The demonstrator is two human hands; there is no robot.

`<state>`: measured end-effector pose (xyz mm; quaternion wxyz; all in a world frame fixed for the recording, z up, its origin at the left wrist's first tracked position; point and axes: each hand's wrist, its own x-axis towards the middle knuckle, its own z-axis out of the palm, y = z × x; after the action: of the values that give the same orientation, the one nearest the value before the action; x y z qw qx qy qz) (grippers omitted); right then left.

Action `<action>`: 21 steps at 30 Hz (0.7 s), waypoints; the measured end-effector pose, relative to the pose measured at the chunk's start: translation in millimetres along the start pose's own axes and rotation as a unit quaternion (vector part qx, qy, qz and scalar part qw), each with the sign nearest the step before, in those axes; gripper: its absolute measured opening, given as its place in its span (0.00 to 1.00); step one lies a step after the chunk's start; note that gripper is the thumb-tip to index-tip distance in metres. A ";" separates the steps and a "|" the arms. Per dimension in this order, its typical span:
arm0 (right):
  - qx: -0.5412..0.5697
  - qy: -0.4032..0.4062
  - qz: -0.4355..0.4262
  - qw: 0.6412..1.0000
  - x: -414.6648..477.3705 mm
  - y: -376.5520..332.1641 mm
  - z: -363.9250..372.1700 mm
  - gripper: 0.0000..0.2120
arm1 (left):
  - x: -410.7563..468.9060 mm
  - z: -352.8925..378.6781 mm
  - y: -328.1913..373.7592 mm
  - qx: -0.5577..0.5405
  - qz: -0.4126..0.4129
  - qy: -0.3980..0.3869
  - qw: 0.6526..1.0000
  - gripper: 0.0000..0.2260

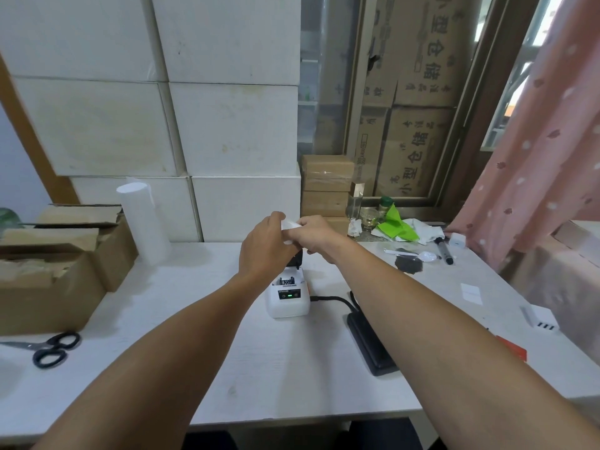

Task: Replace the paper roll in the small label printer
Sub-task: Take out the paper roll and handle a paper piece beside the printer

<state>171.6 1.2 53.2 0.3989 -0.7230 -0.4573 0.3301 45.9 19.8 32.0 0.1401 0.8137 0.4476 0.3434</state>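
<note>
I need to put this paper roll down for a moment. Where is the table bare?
Bare: the near table between your forearms, and the stretch between the scissors and printer. Crowded: right of the printer, with cable, black pad and spoon.

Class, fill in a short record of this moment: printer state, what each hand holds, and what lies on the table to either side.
printer: small white label printer, lid open, green light on
left hand: on the white paper roll
right hand: on the same roll, above the printer
table left: black scissors, cardboard box
table right: black power bank, cabled to printer
</note>
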 end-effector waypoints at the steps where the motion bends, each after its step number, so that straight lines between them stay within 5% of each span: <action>1: -0.012 -0.001 0.001 1.000 0.6 0.3 1.9 0.12 | -0.9 0.3 -1.7 0.011 0.002 -0.002 1.000 0.28; 7: -0.056 0.026 -0.016 0.998 2.4 4.4 8.6 0.21 | 2.0 -0.3 -5.2 0.074 -0.028 -0.006 0.997 0.21; 13: -0.053 -0.018 -0.015 0.998 3.0 8.9 5.5 0.15 | 1.8 1.8 -5.3 0.138 -0.008 -0.019 0.990 0.20; 21: 0.157 -0.038 0.052 0.986 -1.7 10.7 -4.2 0.14 | -4.1 3.4 4.3 -0.030 -0.044 0.058 0.997 0.23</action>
<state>178.7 -4.4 45.9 0.4715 -0.6613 -0.3764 0.4457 49.4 14.2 30.1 0.1529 0.7673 0.4802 0.3967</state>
